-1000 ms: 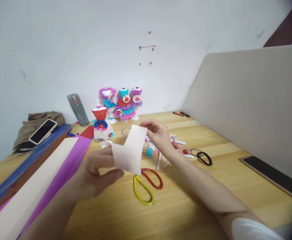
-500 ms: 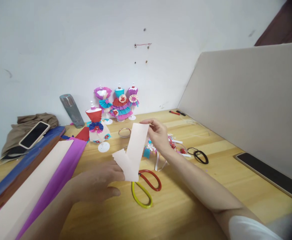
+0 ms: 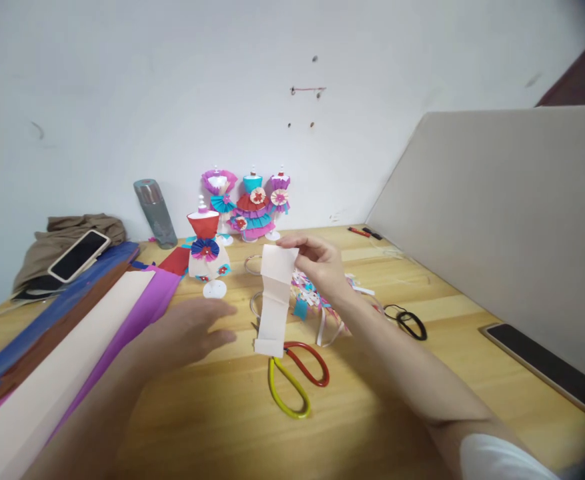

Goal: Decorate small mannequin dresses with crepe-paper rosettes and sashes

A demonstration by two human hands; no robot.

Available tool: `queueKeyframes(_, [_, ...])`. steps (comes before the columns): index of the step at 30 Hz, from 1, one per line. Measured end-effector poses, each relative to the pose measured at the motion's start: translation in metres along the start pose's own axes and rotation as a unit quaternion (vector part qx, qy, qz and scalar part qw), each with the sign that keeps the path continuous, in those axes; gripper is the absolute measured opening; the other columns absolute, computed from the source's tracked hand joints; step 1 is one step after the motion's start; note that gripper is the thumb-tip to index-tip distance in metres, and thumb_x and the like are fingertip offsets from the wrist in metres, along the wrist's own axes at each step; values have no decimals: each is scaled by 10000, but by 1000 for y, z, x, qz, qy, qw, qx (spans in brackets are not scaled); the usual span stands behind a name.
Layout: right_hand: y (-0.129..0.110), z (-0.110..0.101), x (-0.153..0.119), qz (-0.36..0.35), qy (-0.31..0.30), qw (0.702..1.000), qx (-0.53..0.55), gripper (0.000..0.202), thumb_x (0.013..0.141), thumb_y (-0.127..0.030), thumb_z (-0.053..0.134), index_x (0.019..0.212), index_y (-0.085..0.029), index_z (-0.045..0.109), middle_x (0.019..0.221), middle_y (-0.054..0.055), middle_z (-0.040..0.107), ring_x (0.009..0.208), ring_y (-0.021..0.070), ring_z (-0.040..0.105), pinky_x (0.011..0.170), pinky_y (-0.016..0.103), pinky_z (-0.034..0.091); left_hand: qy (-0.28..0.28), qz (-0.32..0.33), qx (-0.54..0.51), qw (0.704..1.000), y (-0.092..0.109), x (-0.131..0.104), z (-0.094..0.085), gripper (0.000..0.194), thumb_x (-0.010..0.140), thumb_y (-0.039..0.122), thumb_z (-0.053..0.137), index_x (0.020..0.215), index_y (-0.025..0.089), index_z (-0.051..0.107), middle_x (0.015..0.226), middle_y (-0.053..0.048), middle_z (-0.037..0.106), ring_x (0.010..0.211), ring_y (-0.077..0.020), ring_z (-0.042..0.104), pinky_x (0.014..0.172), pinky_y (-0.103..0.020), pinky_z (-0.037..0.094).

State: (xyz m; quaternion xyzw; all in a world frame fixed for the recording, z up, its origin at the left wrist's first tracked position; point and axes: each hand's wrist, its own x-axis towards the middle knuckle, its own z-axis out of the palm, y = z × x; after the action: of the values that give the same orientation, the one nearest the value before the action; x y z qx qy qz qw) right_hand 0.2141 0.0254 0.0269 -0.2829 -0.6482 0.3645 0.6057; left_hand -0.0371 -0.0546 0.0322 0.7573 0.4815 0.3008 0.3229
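Observation:
A long strip of pale paper [image 3: 275, 300] with crosswise creases hangs from my right hand [image 3: 319, 262], pinched at its top edge between thumb and fingers. To the left of the strip, my left hand [image 3: 199, 331] is in the air, thumb and fingers apart and holding nothing. Scissors with one red and one yellow handle [image 3: 292, 390] lie on the table, their blades mostly hidden behind the strip. Beyond my left hand stands a small dress-form figure [image 3: 205, 230] with a red top, a blue rosette and a pale skirt.
Several more dressed figures [image 3: 253, 207] stand by the wall, with a bottle [image 3: 155, 212] to their left. Layered coloured paper [image 3: 107, 327] lies left, a phone [image 3: 79, 255] behind it. Paper scraps [image 3: 312, 293], a black band [image 3: 412, 325] and another phone [image 3: 547, 367] are on the right.
My left hand has come off the lower end of the paper strip and moved left. The strip, bent aside before, now hangs down from my right hand. The view has shifted slightly left.

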Motion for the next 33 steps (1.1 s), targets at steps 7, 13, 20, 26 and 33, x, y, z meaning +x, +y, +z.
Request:
queueKeyframes(7, [-24, 27, 2, -47, -96, 994, 37, 257, 710, -170, 573, 902, -248, 724, 1019, 39, 706, 1044, 238, 615, 947, 424, 462, 31, -23, -136, 990, 15, 28, 16, 286, 733, 311, 676, 1003, 217, 702, 1061, -77, 724, 983, -252, 659, 855, -365, 492])
queueKeyframes(13, [-27, 42, 1, -68, -39, 997, -15, 199, 746, -151, 556, 847, -241, 703, 991, 47, 689, 1011, 217, 614, 911, 404, 479, 31, -61, -305, 950, 10, 29, 19, 195, 626, 309, 770, 671, 164, 648, 656, -10, 690, 629, -163, 633, 631, -280, 480])
queueKeyframes(20, [-6, 35, 0, -20, -44, 998, -34, 110, 764, -238, 627, 862, -225, 676, 953, 56, 658, 906, 203, 620, 801, 369, 511, 61, -55, -367, 927, 20, 18, 0, 198, 666, 308, 783, 674, 155, 657, 679, -10, 691, 640, -122, 619, 650, -234, 468])
queueKeyframes(26, [1, 34, -5, 42, -90, 995, 2, 151, 751, -283, 679, 888, -219, 669, 917, 52, 668, 859, 193, 658, 843, 382, 526, 96, -54, -423, 900, 25, 15, -12, 206, 698, 303, 765, 738, 153, 629, 697, -20, 679, 625, -133, 621, 633, -257, 501])
queueKeyframes(33, [5, 48, 1, 63, -169, 982, 46, 330, 674, -280, 753, 990, -224, 678, 1025, 39, 702, 976, 203, 641, 894, 367, 489, 78, -95, -404, 907, 43, 22, -15, 316, 610, 329, 821, 745, 136, 610, 649, -16, 649, 572, -110, 587, 545, -209, 457])
